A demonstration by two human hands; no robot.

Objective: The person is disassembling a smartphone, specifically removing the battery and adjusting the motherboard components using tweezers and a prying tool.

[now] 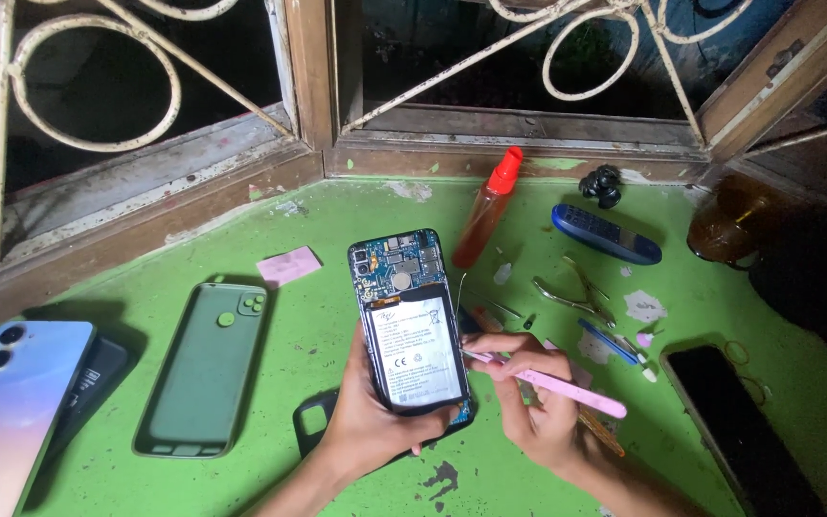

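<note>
At the centre of the frame the left hand (375, 412) wraps its grip around the lower half of an opened phone (409, 321), holding it tilted up off the green surface (337, 230) with its back cover off, so the circuit board at the top and the white-labelled battery (415, 354) below lie bare. Just right of it, the right hand (528, 397) pinches a pink pry tool (567, 388) in a narrow, pen-like grip, its tip touching the right edge of the battery. A black phone cover (310, 421) lies under the left wrist. In the left part of the frame sits a green phone case (205, 369), and at the far lower left a phone with a pale blue-to-pink back (11, 402) rests on a dark item. A small pink pad (288, 265) lies above the case. In the upper middle stands a leaning orange bottle with a red cap (485, 215); to the right are a blue keypad phone (605, 235), metal pliers (571, 292), and a black-screened phone (734, 421) at the lower right.
</note>
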